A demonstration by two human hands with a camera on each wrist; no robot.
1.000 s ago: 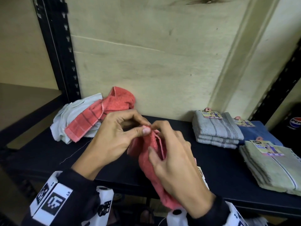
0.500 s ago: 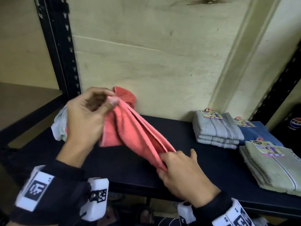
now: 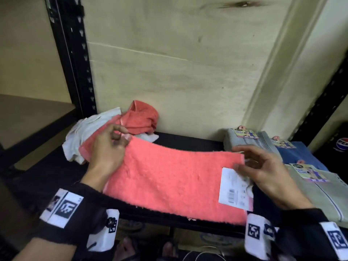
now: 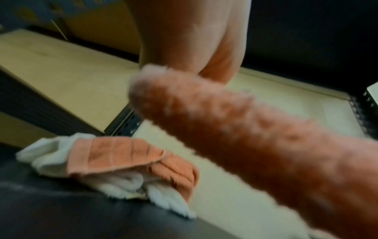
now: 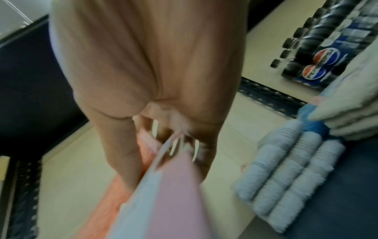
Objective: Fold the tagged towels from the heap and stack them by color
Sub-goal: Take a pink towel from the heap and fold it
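Coral-pink terry, fuzzy and evenly coloured, makes up the towel (image 3: pixel 169 178) the person holds stretched out flat above the front edge of the black shelf (image 3: pixel 188 140). Its long axis runs side to side along that front edge, the left end a little farther back than the right. The left hand (image 3: pixel 109 147) pinches the far left corner between thumb and curled fingers, and the left wrist view shows the nap close up and blurred. The right hand (image 3: pixel 263 170) pinches the far right corner at the top edge, thumb lying by the white paper tag (image 3: pixel 235 187) fixed at that end; the remaining fingers spread loosely.

That tag faces up and carries small print and a barcode, too smeared to read.

At the back left corner of the shelf lies the heap (image 3: pixel 116 129): a white towel crumpled under another coral one with a woven striped band. Toward the right end sit three folded stacks, each topped by a colourful card tag: a grey stack (image 3: pixel 250 142) at the back, a blue stack (image 3: pixel 301 155) just beside it, and a pale green stack (image 3: pixel 320 189) at the front right. Their print is too small to read.

Beyond the rack's right post, dark bottles (image 5: pixel 319 53) carry the Pepsi logo.
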